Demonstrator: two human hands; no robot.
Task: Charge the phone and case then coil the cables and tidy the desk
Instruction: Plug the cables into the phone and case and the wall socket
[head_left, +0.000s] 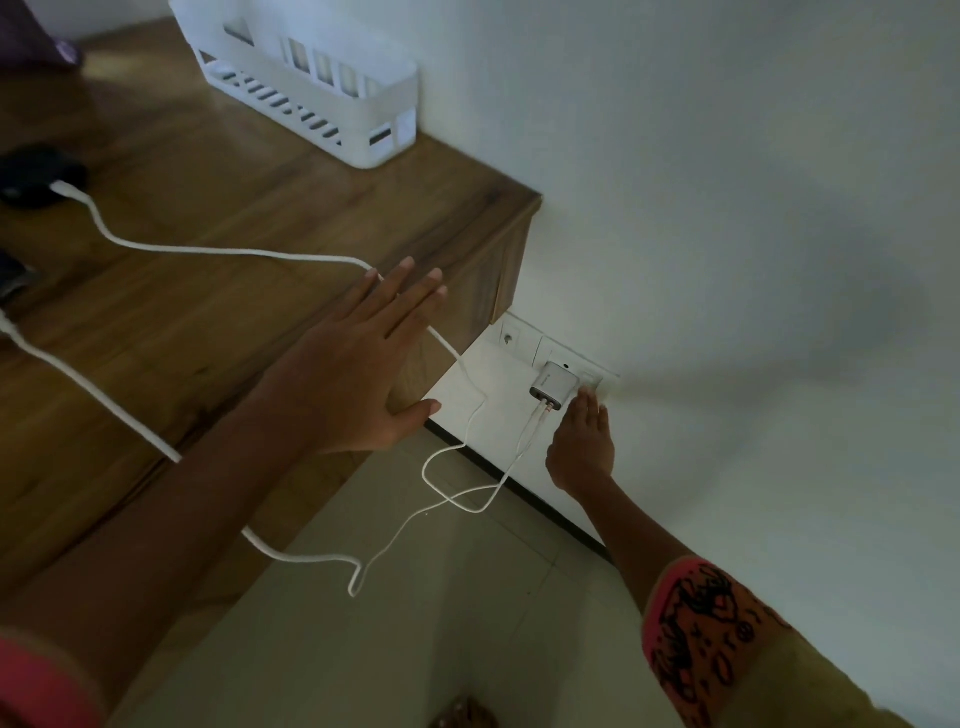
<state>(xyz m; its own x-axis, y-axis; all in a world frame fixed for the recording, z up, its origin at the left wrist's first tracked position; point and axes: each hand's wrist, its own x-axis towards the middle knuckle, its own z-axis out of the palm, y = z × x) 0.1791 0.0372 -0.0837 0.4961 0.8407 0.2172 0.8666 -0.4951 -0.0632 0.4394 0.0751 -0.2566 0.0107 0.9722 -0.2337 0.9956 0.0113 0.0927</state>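
While the left hand (358, 364) is spread flat with its fingers apart over the right edge of the brown wood-grain tabletop (218, 218), nothing is held in its grip; whether the palm is pressed on the wood cannot be told. The right hand (582, 447) is stretched low toward the wall, its grip loose and closed on nothing, the fingertips (587, 397) laid at the white wall socket plate (550, 348) just beside the small silver-grey charger block (553, 387) that is plugged in there. Two thin white cables are seen running from the charger's underside. One smooth white round cable (234, 253) is passed up over the tabletop edge, under the left fingers, to a dark rounded case (36, 176) at the far left. A second white cable (104, 400) is draped off the front edge, crossed under the left forearm, and left hanging in loose loops above the pale tiled floor (415, 623); its end is cut off at the left border. A white slotted plastic basket (311, 88) is stood against the wall at the back. Open floor is left between the tabletop side and the dark skirting strip. A patterned pink and orange sleeve (717, 634) is seen on the right arm
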